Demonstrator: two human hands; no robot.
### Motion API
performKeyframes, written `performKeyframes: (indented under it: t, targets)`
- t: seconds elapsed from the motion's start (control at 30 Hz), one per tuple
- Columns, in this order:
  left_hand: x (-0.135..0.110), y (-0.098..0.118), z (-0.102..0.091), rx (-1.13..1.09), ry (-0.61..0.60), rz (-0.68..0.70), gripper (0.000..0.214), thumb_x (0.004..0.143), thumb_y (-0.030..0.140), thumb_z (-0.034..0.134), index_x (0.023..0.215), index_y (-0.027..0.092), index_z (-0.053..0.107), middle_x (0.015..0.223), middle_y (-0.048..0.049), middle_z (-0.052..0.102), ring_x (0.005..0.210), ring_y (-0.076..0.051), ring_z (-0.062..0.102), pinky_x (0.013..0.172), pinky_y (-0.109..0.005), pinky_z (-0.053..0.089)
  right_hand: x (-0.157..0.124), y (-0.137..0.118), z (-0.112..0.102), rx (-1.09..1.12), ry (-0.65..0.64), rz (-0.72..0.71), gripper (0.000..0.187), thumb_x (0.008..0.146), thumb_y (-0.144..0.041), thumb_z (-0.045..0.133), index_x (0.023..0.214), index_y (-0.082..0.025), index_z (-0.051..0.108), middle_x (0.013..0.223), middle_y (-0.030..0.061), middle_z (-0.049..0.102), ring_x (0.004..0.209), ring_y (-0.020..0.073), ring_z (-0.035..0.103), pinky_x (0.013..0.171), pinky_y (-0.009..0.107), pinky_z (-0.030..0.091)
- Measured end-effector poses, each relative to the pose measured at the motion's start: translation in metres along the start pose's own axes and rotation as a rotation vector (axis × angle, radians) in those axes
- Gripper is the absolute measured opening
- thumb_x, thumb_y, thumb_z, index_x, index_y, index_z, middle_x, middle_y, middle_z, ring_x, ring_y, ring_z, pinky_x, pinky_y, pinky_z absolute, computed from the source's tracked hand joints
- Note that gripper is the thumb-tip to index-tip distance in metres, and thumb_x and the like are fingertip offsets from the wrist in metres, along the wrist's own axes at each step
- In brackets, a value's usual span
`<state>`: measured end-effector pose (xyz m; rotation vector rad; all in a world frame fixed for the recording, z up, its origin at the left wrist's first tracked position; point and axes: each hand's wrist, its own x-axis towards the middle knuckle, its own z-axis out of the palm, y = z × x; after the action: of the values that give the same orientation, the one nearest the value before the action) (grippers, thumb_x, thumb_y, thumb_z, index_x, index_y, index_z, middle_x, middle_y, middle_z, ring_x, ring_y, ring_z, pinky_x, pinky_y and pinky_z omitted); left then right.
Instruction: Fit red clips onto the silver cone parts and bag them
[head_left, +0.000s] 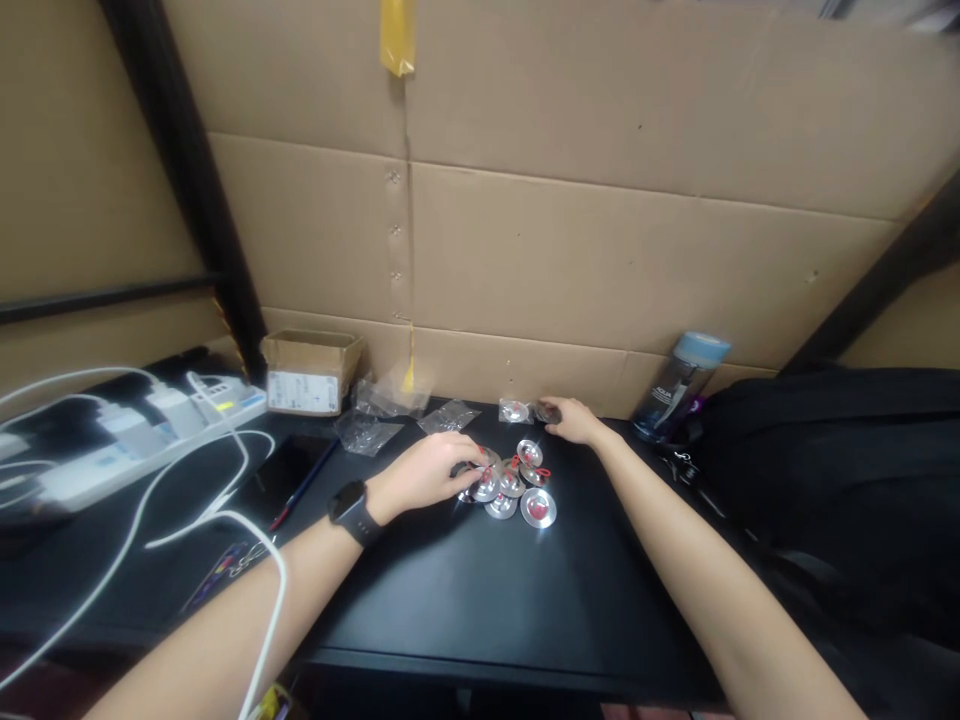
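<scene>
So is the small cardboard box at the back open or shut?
Open: the small cardboard box has its top flaps spread apart; contents cannot be seen.

Cardboard box (311, 372) rear left; power strip (127, 440) beside; water bottle (679, 385) right; black bag (825, 470).

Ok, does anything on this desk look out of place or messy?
Only minor clutter: the metal discs lie in a loose overlapping heap at the left hand, crumpled clear bags are strewn behind them, and a white cable loops across the left forearm.
</scene>
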<state>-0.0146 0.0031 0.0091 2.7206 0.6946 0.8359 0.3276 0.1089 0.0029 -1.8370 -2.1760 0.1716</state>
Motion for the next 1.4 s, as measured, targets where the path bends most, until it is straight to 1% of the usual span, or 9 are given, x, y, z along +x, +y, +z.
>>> performKeyframes:
  t: [0.3,0.47,0.53,0.63,0.73,0.83,1.03,1.27,1.4]
  targets:
    - [0.001,0.003,0.003,-0.027,0.006,0.007,0.019,0.098,0.018,0.059,0.107,0.023,0.075,0.104,-0.0043,0.076,0.098,-0.019,0.07,0.091,-0.031,0.052,-0.003,0.006,-0.008,0.125,-0.096,0.085,0.029,0.06,-0.018,0.082,0.089,-0.017,0.08,0.084,0.0033,0.078,0.078,0.0196,0.071,0.074,0.027,0.052]
    - [0.002,0.003,0.004,-0.076,0.085,0.003,0.021,0.098,0.019,0.058,0.11,0.023,0.075,0.11,-0.0051,0.076,0.101,-0.02,0.071,0.094,-0.032,0.053,-0.026,0.0,-0.015,0.28,-0.017,0.072,0.016,0.069,-0.022,0.077,0.082,-0.014,0.08,0.08,0.006,0.078,0.078,0.0217,0.071,0.077,0.03,0.053]
    - [0.001,0.004,0.003,-0.098,0.109,-0.032,0.023,0.097,0.02,0.059,0.114,0.023,0.075,0.113,-0.0053,0.077,0.102,-0.021,0.072,0.095,-0.033,0.054,-0.04,-0.011,-0.016,0.379,0.008,0.042,0.024,0.079,-0.032,0.073,0.089,-0.012,0.08,0.084,0.0083,0.079,0.082,0.0238,0.072,0.081,0.033,0.055]
    - [0.001,0.009,0.004,-0.172,0.12,-0.139,0.029,0.096,0.024,0.062,0.123,0.023,0.073,0.117,-0.0064,0.078,0.104,-0.022,0.074,0.094,-0.034,0.057,-0.068,-0.04,-0.014,0.614,-0.001,-0.026,0.042,0.091,-0.046,0.065,0.116,-0.014,0.076,0.106,0.0103,0.08,0.096,0.0238,0.074,0.087,0.035,0.057]
    - [0.002,0.016,0.01,-0.408,0.121,-0.219,0.041,0.096,0.03,0.064,0.136,0.022,0.065,0.132,-0.0096,0.073,0.114,-0.024,0.072,0.1,-0.037,0.057,-0.098,-0.079,-0.011,1.161,-0.107,-0.101,0.047,0.083,-0.048,0.081,0.117,-0.016,0.076,0.117,0.0127,0.078,0.106,0.0258,0.073,0.099,0.04,0.056]
    - [0.005,0.023,0.02,-0.706,0.144,-0.263,0.049,0.097,0.037,0.066,0.141,0.02,0.059,0.135,-0.0135,0.07,0.114,-0.025,0.072,0.098,-0.039,0.059,-0.121,-0.113,-0.01,1.321,-0.128,-0.107,0.047,0.08,-0.046,0.085,0.115,-0.017,0.075,0.111,0.0115,0.079,0.104,0.0266,0.074,0.098,0.042,0.057]
    - [0.006,0.026,0.029,-0.88,0.165,-0.386,0.041,0.095,0.041,0.069,0.125,0.013,0.068,0.114,-0.0149,0.077,0.097,-0.025,0.076,0.076,-0.033,0.063,-0.135,-0.134,0.001,1.289,0.031,-0.164,0.043,0.079,-0.037,0.087,0.115,-0.021,0.069,0.108,0.0074,0.077,0.105,0.0229,0.074,0.097,0.038,0.058]
    - [0.006,0.019,0.031,-0.894,0.253,-0.393,0.037,0.091,0.038,0.075,0.119,0.014,0.071,0.11,-0.0131,0.079,0.098,-0.025,0.077,0.088,-0.037,0.063,-0.137,-0.131,0.005,1.223,0.159,-0.188,0.041,0.082,-0.035,0.083,0.118,-0.025,0.066,0.112,0.0054,0.071,0.089,0.018,0.072,0.078,0.032,0.061]
    - [0.006,0.017,0.03,-0.912,0.304,-0.39,0.035,0.09,0.037,0.077,0.117,0.014,0.071,0.107,-0.0118,0.079,0.097,-0.024,0.077,0.091,-0.038,0.062,-0.134,-0.126,0.001,1.253,0.193,-0.151,0.03,0.083,-0.036,0.082,0.108,-0.023,0.07,0.097,0.0041,0.073,0.079,0.0167,0.071,0.071,0.031,0.061]
